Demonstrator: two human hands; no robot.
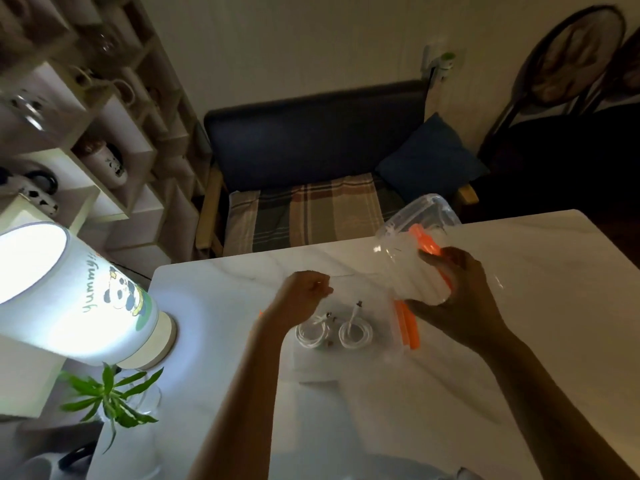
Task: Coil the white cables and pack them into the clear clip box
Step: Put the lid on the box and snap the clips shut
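Note:
Two coiled white cables lie side by side in the clear clip box (346, 362) on the white table: the left coil (311, 332) and the right coil (355, 334), plug ends pointing away from me. Orange clips (408, 327) hang on the box's right side. My right hand (457, 299) grips the clear lid (408, 268) by its orange clip and holds it tilted above the box's far right corner. At the box's far left corner, my left hand (304, 296) has its fingers curled, seemingly on the rim.
A lit lamp with a panda picture (79, 296) stands at the table's left edge, with a green plant in a glass (114, 396) in front of it. A dark bench with a plaid cushion (311, 209) sits beyond the marble table (536, 341).

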